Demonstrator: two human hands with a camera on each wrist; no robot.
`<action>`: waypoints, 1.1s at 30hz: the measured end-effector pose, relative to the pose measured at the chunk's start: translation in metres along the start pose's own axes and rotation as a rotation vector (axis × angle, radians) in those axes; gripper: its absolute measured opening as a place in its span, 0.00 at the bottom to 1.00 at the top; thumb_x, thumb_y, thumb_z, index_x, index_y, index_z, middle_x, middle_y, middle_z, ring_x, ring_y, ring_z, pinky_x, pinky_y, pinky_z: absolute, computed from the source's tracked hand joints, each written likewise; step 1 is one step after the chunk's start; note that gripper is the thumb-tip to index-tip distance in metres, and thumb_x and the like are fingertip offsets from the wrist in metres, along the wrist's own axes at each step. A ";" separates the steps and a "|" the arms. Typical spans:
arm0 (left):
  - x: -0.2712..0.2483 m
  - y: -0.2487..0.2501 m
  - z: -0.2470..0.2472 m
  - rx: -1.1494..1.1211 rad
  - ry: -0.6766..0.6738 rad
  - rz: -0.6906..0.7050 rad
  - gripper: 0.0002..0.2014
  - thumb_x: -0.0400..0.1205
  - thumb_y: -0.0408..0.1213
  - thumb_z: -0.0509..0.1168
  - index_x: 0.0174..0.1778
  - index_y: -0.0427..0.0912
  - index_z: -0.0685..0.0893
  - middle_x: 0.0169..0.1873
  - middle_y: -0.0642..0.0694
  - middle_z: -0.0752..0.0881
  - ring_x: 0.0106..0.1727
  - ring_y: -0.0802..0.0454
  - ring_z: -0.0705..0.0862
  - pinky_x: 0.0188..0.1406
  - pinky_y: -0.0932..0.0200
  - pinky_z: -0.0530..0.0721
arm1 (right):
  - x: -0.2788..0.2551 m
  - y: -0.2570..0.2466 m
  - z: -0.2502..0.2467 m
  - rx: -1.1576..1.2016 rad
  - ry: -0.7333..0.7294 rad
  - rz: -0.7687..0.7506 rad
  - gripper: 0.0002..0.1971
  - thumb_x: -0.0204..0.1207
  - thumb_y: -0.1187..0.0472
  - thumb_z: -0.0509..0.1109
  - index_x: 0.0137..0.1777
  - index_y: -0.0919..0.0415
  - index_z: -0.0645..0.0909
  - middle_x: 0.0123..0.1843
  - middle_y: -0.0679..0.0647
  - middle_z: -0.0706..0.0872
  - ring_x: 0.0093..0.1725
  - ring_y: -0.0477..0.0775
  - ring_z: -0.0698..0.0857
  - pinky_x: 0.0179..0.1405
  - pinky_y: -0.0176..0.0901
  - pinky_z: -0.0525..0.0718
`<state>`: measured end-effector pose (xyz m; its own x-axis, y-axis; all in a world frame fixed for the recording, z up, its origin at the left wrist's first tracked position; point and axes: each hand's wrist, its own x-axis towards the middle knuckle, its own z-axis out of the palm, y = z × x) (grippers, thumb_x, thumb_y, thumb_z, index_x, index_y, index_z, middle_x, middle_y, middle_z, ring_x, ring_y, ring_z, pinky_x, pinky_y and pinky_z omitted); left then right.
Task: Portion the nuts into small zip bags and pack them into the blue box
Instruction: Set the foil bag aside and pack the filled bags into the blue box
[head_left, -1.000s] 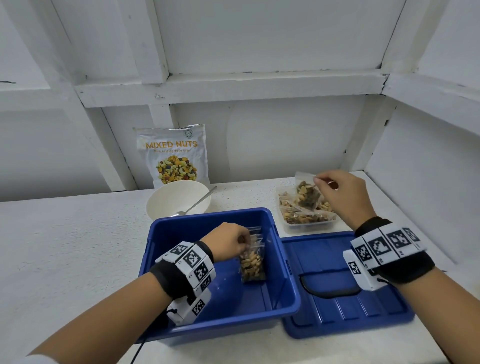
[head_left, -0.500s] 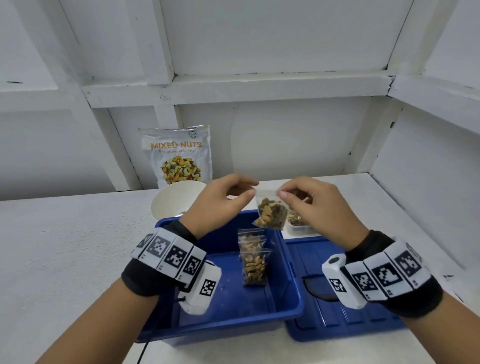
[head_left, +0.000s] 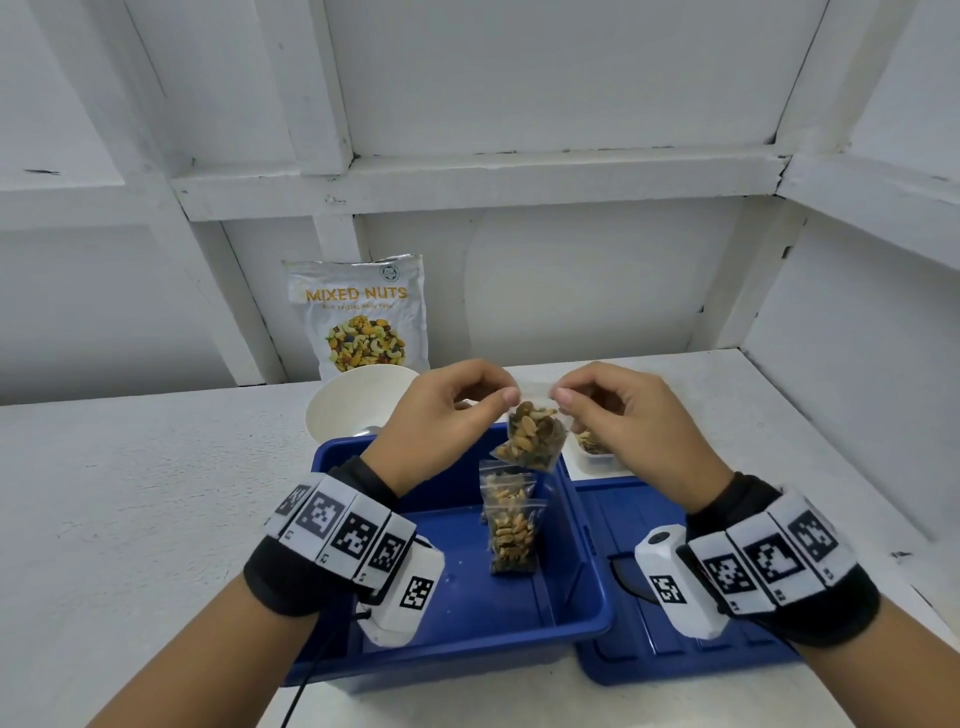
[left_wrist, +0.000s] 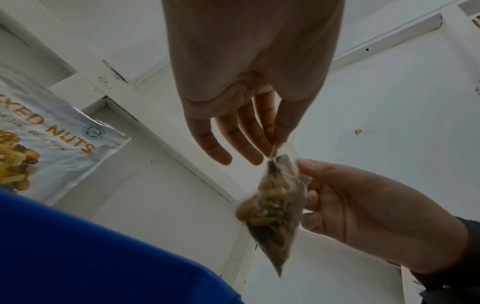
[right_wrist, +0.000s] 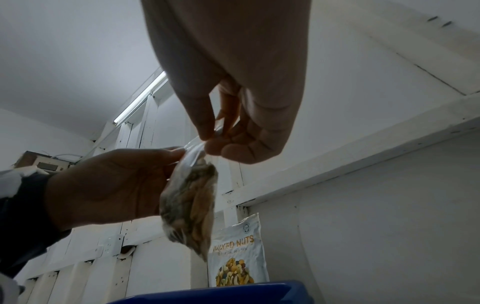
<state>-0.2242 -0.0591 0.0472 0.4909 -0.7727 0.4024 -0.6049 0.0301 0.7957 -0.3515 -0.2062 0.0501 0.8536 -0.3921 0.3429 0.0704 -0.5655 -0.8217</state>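
Note:
A small clear zip bag of mixed nuts (head_left: 532, 436) (left_wrist: 272, 209) (right_wrist: 191, 207) hangs in the air above the far right corner of the blue box (head_left: 467, 613). My left hand (head_left: 457, 410) pinches its top left corner between thumb and forefinger. My right hand (head_left: 613, 410) pinches the top right corner the same way. Two filled zip bags (head_left: 511, 519) stand inside the box against its right wall. Behind my right hand, a white tray (head_left: 597, 457) with more filled bags is mostly hidden.
The blue lid (head_left: 670, 623) lies flat right of the box. A white bowl (head_left: 353, 410) with a spoon sits behind the box, and the mixed nuts pouch (head_left: 363, 317) leans on the back wall. Walls close in behind and on the right.
My left hand left the bag in the box and rose to meet the right, which brought a new bag from the tray. Both hands now pinch its top.

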 end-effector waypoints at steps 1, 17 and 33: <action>0.000 -0.001 0.000 0.003 0.020 0.007 0.08 0.80 0.33 0.66 0.41 0.51 0.83 0.37 0.56 0.86 0.41 0.62 0.83 0.44 0.69 0.81 | -0.001 0.000 0.000 0.026 0.000 0.010 0.04 0.76 0.61 0.69 0.44 0.51 0.84 0.33 0.41 0.84 0.35 0.44 0.83 0.38 0.41 0.81; -0.001 -0.001 -0.002 -0.014 0.013 -0.017 0.08 0.81 0.32 0.64 0.42 0.51 0.81 0.37 0.54 0.86 0.41 0.60 0.85 0.47 0.62 0.84 | -0.007 -0.004 0.003 0.000 0.077 -0.072 0.11 0.77 0.67 0.68 0.39 0.48 0.79 0.34 0.44 0.83 0.36 0.42 0.81 0.37 0.28 0.80; -0.001 0.006 -0.002 -0.033 0.018 -0.007 0.01 0.76 0.45 0.65 0.41 0.55 0.81 0.36 0.57 0.85 0.41 0.57 0.84 0.42 0.60 0.83 | -0.007 -0.009 0.008 0.027 0.078 -0.072 0.10 0.77 0.65 0.68 0.39 0.48 0.79 0.31 0.44 0.81 0.33 0.41 0.80 0.35 0.38 0.82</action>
<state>-0.2270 -0.0567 0.0522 0.5063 -0.7617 0.4043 -0.5803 0.0458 0.8131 -0.3542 -0.1927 0.0512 0.8030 -0.4072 0.4352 0.1450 -0.5749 -0.8053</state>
